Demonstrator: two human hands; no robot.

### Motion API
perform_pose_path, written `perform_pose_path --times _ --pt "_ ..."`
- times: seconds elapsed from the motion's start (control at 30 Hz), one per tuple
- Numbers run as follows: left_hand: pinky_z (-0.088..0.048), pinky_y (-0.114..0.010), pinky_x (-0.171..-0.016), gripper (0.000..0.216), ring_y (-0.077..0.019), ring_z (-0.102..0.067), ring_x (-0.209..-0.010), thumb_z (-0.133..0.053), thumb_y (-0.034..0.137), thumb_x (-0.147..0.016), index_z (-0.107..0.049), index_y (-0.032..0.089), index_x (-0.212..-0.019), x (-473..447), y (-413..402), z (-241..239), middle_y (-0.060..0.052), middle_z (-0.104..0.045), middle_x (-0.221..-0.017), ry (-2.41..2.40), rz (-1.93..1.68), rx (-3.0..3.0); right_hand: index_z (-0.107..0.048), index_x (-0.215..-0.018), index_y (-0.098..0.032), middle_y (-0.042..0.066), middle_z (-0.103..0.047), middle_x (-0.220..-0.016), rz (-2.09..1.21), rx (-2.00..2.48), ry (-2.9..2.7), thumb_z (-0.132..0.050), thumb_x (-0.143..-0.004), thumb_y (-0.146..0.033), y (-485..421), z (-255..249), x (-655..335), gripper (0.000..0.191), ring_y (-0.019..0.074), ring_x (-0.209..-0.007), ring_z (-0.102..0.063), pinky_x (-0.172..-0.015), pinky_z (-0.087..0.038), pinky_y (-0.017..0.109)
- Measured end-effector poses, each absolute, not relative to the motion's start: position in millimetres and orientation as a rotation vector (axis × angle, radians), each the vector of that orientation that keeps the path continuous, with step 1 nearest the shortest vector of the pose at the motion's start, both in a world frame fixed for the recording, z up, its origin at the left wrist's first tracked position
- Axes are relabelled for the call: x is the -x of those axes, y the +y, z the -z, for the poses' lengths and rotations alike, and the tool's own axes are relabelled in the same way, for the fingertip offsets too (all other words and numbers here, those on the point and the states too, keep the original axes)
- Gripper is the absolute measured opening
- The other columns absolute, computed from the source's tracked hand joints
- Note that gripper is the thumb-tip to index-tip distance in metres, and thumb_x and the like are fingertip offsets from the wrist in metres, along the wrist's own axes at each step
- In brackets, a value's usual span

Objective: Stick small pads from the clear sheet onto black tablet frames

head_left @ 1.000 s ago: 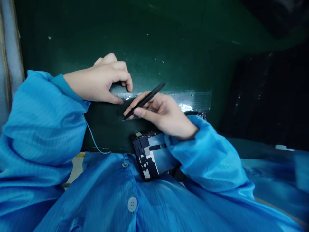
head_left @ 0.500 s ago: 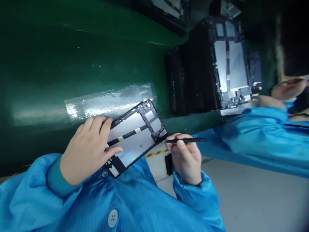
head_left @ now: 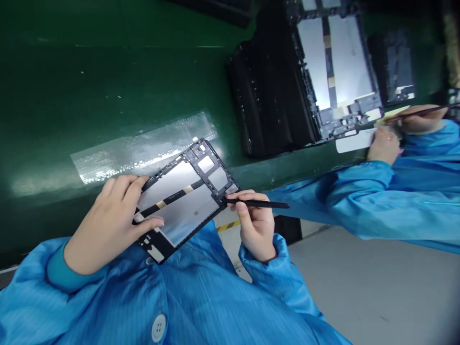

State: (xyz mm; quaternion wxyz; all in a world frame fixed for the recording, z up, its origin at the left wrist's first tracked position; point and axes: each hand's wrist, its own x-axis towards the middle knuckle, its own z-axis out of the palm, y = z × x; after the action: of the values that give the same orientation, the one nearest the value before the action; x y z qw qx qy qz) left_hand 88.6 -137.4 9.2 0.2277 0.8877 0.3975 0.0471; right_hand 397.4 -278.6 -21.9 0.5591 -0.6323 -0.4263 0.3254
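Observation:
My left hand [head_left: 108, 223] grips the near left end of a black tablet frame [head_left: 183, 196] with silver plates inside, holding it tilted over the edge of the green bench [head_left: 108, 86]. My right hand [head_left: 253, 223] is closed round black tweezers [head_left: 257, 204], whose tip touches the frame's right corner. Both arms are in blue sleeves.
A stack of black tablet frames [head_left: 305, 76] stands at the upper right on the bench. A clear tape strip [head_left: 143, 146] lies on the green surface. A co-worker's hands [head_left: 398, 129] in blue sleeves work at the right with a tool. Grey floor shows at the lower right.
My left hand left the bench and took hold of the tablet frame, lifting it from my lap. My right hand brought the tweezers to the frame's corner. The view swung right.

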Motion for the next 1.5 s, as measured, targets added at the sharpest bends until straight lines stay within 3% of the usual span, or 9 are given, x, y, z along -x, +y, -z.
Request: perform_pose_path --times 0.4,0.6,0.7,0.83,0.93,1.07,1.17,1.3,1.5 --pt "-0.062 -0.064 -0.105 0.094 -0.0467 -0.062 -0.129 -0.047 0.087 -0.106 -0.058 0.011 -0.160 -87 -135 -10 -0.023 -0.066 -0.136 1.079 -0.122 -2.429 -0.067 -0.122 -0.030 0.004 -0.077 -0.117 -0.857 1.447 -1.079 -0.063 -0.116 -0.022 -276 18 -406 0.011 0.0159 -0.103 -0.078 -0.088 -0.069 0.033" --pt "-0.061 -0.065 -0.109 0.086 -0.0459 -0.061 -0.131 -0.055 0.084 -0.105 -0.059 0.014 -0.155 -88 -137 -9 -0.021 -0.065 -0.136 1.130 -0.107 -2.374 -0.072 -0.123 -0.031 0.006 -0.081 -0.118 -0.585 1.492 -1.380 -0.067 -0.108 -0.014 -282 19 -407 0.023 0.0243 -0.111 -0.078 -0.098 -0.064 0.047" --pt "-0.056 -0.068 -0.115 0.081 -0.0496 -0.060 -0.137 -0.075 0.076 -0.093 -0.060 0.014 -0.142 -93 -136 -12 -0.023 -0.065 -0.141 1.192 -0.123 -2.235 -0.075 -0.104 -0.029 0.006 -0.079 -0.116 -0.394 1.588 -1.161 -0.063 -0.104 -0.020 -295 20 -415 0.015 0.0271 -0.111 -0.075 -0.100 -0.060 0.050" --pt "-0.055 -0.070 -0.113 0.069 -0.0480 -0.074 -0.119 -0.092 0.055 -0.075 -0.053 0.024 -0.122 -101 -140 -18 -0.017 -0.076 -0.124 1.267 -0.181 -1.714 -0.070 -0.077 -0.026 0.002 -0.073 -0.083 -0.624 1.695 -1.099 -0.065 -0.095 -0.018 -310 14 -412 0.021 0.0215 -0.077 -0.071 -0.072 -0.057 0.036" --pt "-0.063 -0.060 -0.098 0.055 -0.0394 -0.083 -0.093 -0.087 0.050 -0.081 -0.049 0.028 -0.115 -107 -152 -21 -0.006 -0.082 -0.100 1.160 -0.231 -1.418 -0.082 -0.097 -0.029 -0.002 -0.080 -0.075 -0.892 1.674 -1.257 -0.080 -0.093 -0.023 -319 12 -381 0.007 0.0222 -0.060 -0.073 -0.055 -0.057 0.034" --pt "-0.070 -0.047 -0.093 0.069 -0.0337 -0.087 -0.107 -0.084 0.059 -0.088 -0.049 0.027 -0.137 -113 -160 -18 -0.013 -0.083 -0.126 1.062 -0.500 -1.316 -0.076 -0.136 -0.037 0.007 -0.091 -0.117 -1.005 1.548 -1.105 -0.089 -0.091 -0.048 -312 23 -331 0.048 0.0351 -0.095 -0.090 -0.073 -0.076 0.052" --pt "-0.069 -0.047 -0.104 0.068 -0.0319 -0.083 -0.121 -0.080 0.062 -0.097 -0.054 0.024 -0.147 -106 -138 -15 -0.015 -0.082 -0.134 1.062 -0.737 -1.309 -0.070 -0.138 -0.033 0.011 -0.088 -0.132 -0.941 1.478 -0.821 -0.092 -0.087 -0.060 -254 23 -318 0.061 0.0372 -0.116 -0.087 -0.098 -0.076 0.059" --pt "-0.066 -0.052 -0.109 0.055 -0.0297 -0.075 -0.128 -0.075 0.053 -0.108 -0.064 0.019 -0.151 -67 -66 -4 -0.015 -0.072 -0.147 1.246 -1.107 -1.324 -0.063 -0.142 -0.024 0.010 -0.088 -0.112 -1.009 1.429 -0.809 -0.092 -0.080 -0.075 -101 -5 -308 0.085 0.0333 -0.094 -0.086 -0.087 -0.075 0.054" --pt "-0.066 -0.052 -0.108 0.048 -0.0287 -0.073 -0.127 -0.076 0.047 -0.109 -0.068 0.018 -0.147 -8 16 30 -0.014 -0.070 -0.147 1.532 -1.378 -1.186 -0.071 -0.143 -0.019 0.011 -0.076 -0.140 -0.968 1.548 -1.246 -0.076 -0.110 -0.047 124 -49 -233 0.043 0.0255 -0.118 -0.079 -0.101 -0.070 0.048"
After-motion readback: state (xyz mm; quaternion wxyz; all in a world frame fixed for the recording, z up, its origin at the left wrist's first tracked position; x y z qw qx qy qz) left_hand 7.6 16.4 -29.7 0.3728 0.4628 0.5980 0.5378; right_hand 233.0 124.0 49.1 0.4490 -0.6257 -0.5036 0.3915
